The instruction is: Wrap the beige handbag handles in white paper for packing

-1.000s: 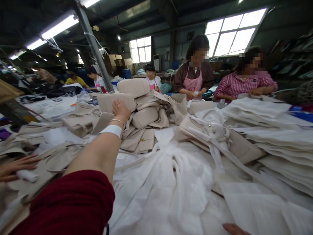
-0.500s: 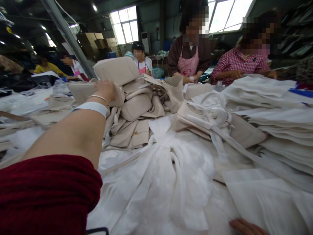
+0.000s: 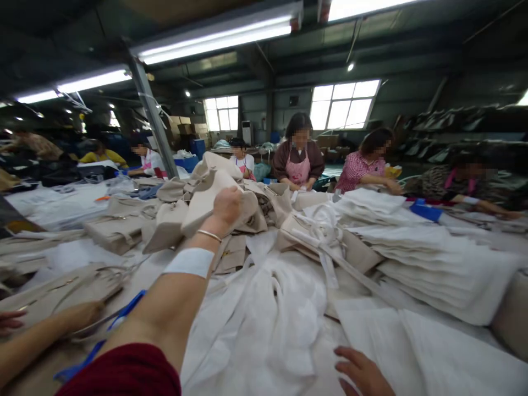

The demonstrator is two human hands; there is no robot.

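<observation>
My left hand (image 3: 227, 207) reaches far across the table, its fingers closed on a beige handbag (image 3: 202, 206) in the heap. A bracelet and a pale band are on that wrist. More beige handbags (image 3: 167, 217) lie tumbled beside and behind it. Low in front, my right hand (image 3: 363, 371) has its fingers apart, close to flat white packing sheets (image 3: 388, 330). Whether it touches them I cannot tell. Between my hands spreads a bunch of crumpled white wrapping (image 3: 268, 308). Right of the heap, another beige bag (image 3: 305, 236) lies with white strips over it.
At lower left a co-worker's hands (image 3: 80, 316) handle a beige bag with blue-edged material (image 3: 127, 308) nearby. A tall stack of white sheets (image 3: 437, 269) stands on the right. Several people (image 3: 297, 159) work across the table. A metal post (image 3: 154, 121) rises behind the heap.
The view has tilted up and swung left. My left hand has shifted its hold, and the bag by it now stands tilted. More of my right hand shows, and a co-worker's hands have come into view.
</observation>
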